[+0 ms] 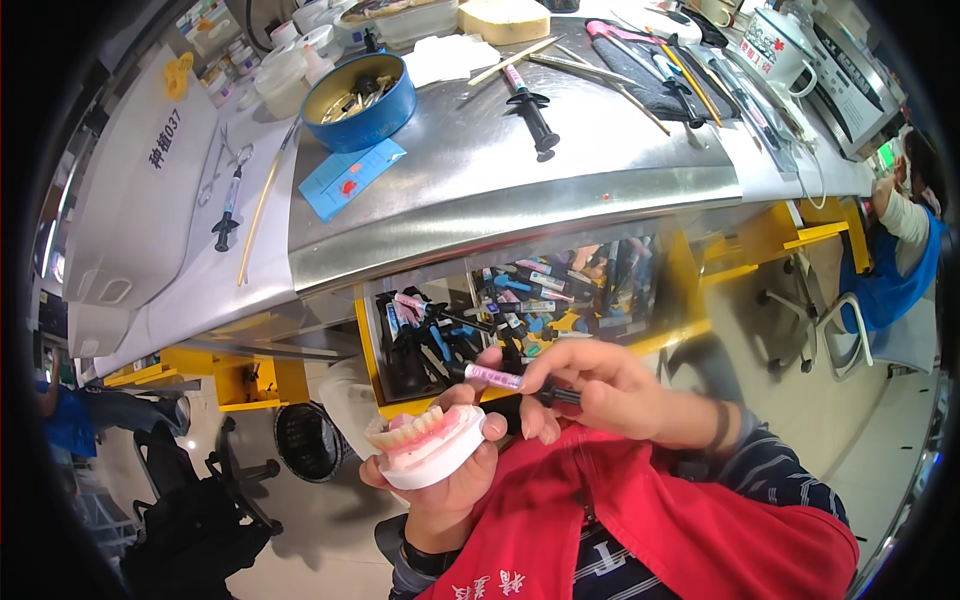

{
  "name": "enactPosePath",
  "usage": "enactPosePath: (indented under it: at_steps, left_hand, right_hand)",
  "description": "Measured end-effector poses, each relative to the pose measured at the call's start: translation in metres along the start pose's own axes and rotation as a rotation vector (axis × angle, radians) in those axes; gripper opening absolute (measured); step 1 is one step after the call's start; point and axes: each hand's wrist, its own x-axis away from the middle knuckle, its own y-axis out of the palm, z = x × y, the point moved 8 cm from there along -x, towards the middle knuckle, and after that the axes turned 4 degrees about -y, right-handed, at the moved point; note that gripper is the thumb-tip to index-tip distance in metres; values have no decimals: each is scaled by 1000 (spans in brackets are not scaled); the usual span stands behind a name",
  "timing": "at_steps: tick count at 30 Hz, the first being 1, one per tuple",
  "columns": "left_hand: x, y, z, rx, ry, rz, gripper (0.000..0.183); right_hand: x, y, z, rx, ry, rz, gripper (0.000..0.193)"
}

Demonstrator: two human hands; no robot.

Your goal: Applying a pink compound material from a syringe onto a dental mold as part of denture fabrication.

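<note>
A metal-topped workbench spans the far side, above an open yellow drawer. Nearer, the left hand wraps around a white-based dental model; to its right, the right hand grips a pink-labelled syringe between bent fingers.

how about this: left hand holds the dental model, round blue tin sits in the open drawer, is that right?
Not quite: the round blue tin isn't in the open drawer; the head view shows it on the metal worktop. The left hand does hold the dental model.
</note>
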Motion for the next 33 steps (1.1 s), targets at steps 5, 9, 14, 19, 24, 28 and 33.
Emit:
enactPosePath:
  at_steps: [5,9,14,19,24,28,33]
  left_hand:
    - [-4,6,-6,87,-58,-30,95]
    - [-2,-1,-8,8,-88,50,103]
    - [-3,3,3,-120,-45,131,76]
    - [6,2,16,-556,-80,515,62]
    - [6,-7,28,-957,-491,392,53]
    - [9,-7,31,-1182,-816,310,41]
    - [-1,24,40,-1537,-995,239,48]
  right_hand:
    - [-1,4,-2,140,-6,-21,39]
    - [-1,14,-23,885,-115,-282,36]
    - [3,3,-45,963,-234,-147,39]
    - [9,-15,-53,912,-259,-10,38]
    - [9,-17,-40,933,-227,-77,38]
    - [8,-16,-37,858,-220,-89,40]
    - [10,-17,-31,827,-206,-54,43]
